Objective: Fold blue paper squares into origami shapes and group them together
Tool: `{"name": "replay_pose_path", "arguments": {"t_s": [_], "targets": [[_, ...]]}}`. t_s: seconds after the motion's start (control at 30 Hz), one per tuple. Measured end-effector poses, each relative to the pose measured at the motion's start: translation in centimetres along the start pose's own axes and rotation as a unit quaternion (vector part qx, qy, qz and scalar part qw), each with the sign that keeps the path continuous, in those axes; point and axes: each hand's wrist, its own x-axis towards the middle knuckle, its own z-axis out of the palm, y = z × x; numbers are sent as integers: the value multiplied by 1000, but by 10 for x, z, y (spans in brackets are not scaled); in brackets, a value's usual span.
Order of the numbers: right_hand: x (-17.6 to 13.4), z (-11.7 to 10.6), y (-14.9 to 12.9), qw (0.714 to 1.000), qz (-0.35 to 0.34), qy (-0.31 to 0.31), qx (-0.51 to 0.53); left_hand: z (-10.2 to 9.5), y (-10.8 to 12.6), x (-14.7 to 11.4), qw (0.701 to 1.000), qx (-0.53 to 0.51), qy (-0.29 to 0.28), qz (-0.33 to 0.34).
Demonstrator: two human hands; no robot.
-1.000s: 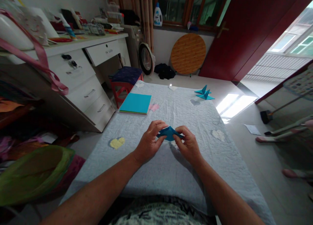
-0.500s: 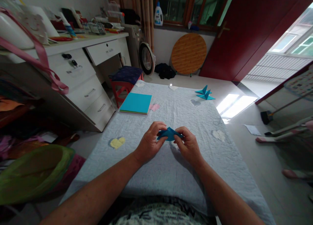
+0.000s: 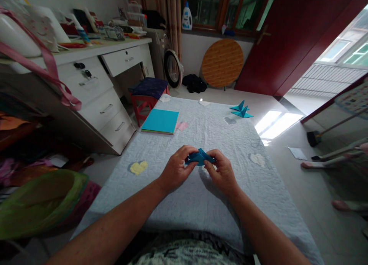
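Between my two hands is a small piece of folded blue paper (image 3: 200,157), with a raised peak in its middle. My left hand (image 3: 178,166) pinches its left end between thumb and fingers. On its right end, my right hand (image 3: 220,169) grips in the same way. The paper is held just above the quilted cloth. At the far right corner of the table stand blue folded-paper pieces (image 3: 242,111) with pointed wings. A stack of square coloured paper (image 3: 160,121), blue on top, lies at the far left.
A pale quilted cloth (image 3: 212,130) with heart patches covers the table. On the left are a white desk (image 3: 99,100), a red stool (image 3: 140,104) and a green-rimmed bin (image 3: 77,180). Beyond the table stand a washing machine (image 3: 156,42) and a round wooden board (image 3: 222,61).
The folded paper has shifted slightly in my fingers, and its middle peak looks sharper, with a crease showing. Both hands keep their grip in nearly the same place.
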Motion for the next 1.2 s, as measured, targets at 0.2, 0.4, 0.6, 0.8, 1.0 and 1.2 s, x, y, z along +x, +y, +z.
{"name": "replay_pose_path", "arguments": {"t_s": [0.2,0.4,0.6,0.8,1.0,1.2], "targets": [[0,0,1,1000,-18,-1,-8,-1,2,0,999,-38,-12,5],[-3,3,3,1000,-10,8,13,-2,3,2,999,-33,-37,-1],[-5,2,0,998,-51,26,24,-1,-1,2,998,-40,-47,-1],[-3,1,-2,998,-57,0,2,-3,-5,2,998,-20,-56,3],[-3,4,1,998,-56,23,10,-4,-3,3,998,1,-59,27],[-3,2,-1,998,-64,11,-19,-4,-5,1,997,29,-67,38]]}}
